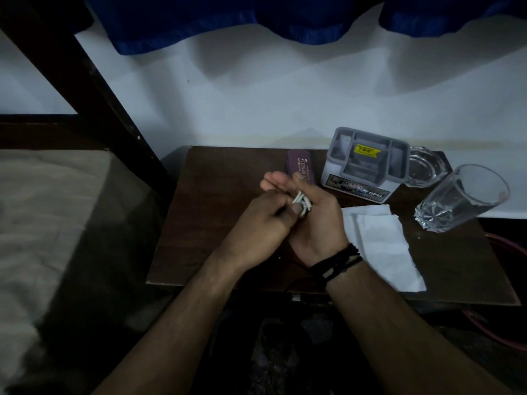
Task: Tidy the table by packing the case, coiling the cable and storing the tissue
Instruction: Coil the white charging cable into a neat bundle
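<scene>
Your left hand (265,220) pinches the coiled white cable (302,203) cupped in your right hand (310,212); purple glasses case (302,165) just beyond, tissue (382,246) to the right.

Cable (301,203): white, bunched in loops, held between both hands. Case (301,166): purple, closed, flat on table. Tissue (382,243): white, unfolded, flat.

White cable (301,203), white tissue (382,246), purple case (301,166) with white lettering, grey organizer (368,163) with yellow sticker (366,151), dark brown table (216,223), blue curtain (228,21), black wristbands (335,263).
</scene>
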`<state>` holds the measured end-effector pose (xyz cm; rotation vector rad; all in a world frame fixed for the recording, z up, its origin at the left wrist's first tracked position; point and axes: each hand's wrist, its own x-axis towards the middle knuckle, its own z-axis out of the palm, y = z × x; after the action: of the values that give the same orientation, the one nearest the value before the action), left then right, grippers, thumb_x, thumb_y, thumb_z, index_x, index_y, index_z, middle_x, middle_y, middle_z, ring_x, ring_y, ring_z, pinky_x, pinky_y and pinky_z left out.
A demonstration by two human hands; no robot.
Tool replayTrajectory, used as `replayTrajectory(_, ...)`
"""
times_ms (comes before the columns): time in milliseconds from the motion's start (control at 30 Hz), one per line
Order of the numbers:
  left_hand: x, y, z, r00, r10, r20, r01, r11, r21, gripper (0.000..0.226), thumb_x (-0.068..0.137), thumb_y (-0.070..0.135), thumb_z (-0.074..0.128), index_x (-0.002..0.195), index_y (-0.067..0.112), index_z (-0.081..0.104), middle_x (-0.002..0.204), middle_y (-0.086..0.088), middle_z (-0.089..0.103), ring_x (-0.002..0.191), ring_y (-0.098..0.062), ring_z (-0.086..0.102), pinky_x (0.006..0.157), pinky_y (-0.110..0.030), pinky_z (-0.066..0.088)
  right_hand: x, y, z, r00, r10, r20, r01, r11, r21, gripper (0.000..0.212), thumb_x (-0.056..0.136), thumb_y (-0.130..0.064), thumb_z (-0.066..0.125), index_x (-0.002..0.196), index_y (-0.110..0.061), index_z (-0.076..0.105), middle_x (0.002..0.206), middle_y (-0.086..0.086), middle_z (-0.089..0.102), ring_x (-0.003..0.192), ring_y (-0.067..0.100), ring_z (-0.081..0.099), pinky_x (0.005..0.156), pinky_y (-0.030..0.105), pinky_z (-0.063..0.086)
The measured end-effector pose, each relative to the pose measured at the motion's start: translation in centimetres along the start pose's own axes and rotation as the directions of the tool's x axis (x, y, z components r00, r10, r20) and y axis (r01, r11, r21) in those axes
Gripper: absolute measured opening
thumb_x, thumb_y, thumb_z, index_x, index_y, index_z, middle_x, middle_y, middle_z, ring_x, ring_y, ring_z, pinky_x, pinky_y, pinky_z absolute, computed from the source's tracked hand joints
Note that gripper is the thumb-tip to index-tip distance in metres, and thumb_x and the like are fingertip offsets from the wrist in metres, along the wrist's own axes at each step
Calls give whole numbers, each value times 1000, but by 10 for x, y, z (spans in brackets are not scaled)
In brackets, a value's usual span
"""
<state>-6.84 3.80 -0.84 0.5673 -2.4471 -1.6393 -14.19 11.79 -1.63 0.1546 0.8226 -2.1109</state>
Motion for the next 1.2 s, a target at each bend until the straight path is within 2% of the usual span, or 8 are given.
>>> replayTrajectory(67,-3,-2,7,974,188,-123,-151,954,261,13,95,24,67,103,15,72,102,0,68,98,-15,63,88,-33,49,2,-3,-1,1000,9,-1,-9,999,43,31,101,-20,49,112,4,65,119,21,70,108,26,71,100,34,55)
replayTrajectory(133,-4,-3,7,927,308,-212,-237,922,306,23,91,25,71,113,20,67,103,4,66,95,-11,64,84,-32,53,2,-8,-2,1000,20,19,-22,994,104,29,102,-23,49,101,-2,67,106,16,71,98,24,71,95,33,57)
replayTrajectory(233,-3,-9,6,875,466,-134,-379,830,409,26,92,25,67,117,21,68,111,-2,61,100,-20,64,84,-41,55,5,-12,-6,1000,15,5,-15,987,157,33,104,-28,48,105,-2,66,106,15,72,94,24,74,89,33,60)
replayTrajectory(400,-4,-11,8,888,456,-52,-341,731,591,30,86,38,57,109,25,72,120,-3,58,104,-31,58,76,-52,56,3,-12,-5,1000,22,-18,-19,991,130,33,104,-30,45,101,-4,66,99,12,70,84,21,74,76,28,63)
replayTrajectory(500,-6,-6,9,904,426,-37,-302,697,651,36,85,43,51,106,25,74,121,-1,57,105,-31,55,73,-51,55,3,-9,-6,999,23,-36,-20,997,74,34,105,-32,46,100,-6,66,97,11,70,88,20,70,82,28,60)
replayTrajectory(733,-3,-8,3,867,497,-48,-442,808,389,18,81,25,61,89,13,72,101,-2,55,95,-25,55,85,-35,47,5,-16,-6,999,40,-17,-39,998,58,37,105,-33,46,104,-3,67,97,11,73,87,20,74,80,29,62)
replayTrajectory(1000,-4,-11,0,846,532,19,-521,819,241,17,93,26,65,86,10,67,103,1,60,99,-20,59,88,-42,48,11,-22,-15,999,27,-16,-25,992,124,36,105,-31,46,104,-1,66,99,13,72,88,21,75,89,35,57)
replayTrajectory(1200,-6,-8,-3,896,432,-101,-433,901,18,21,99,28,56,91,11,63,92,4,63,89,-21,61,81,-39,50,10,-23,-11,999,32,0,-32,986,165,39,105,-30,47,105,4,65,98,18,74,85,25,77,86,39,59)
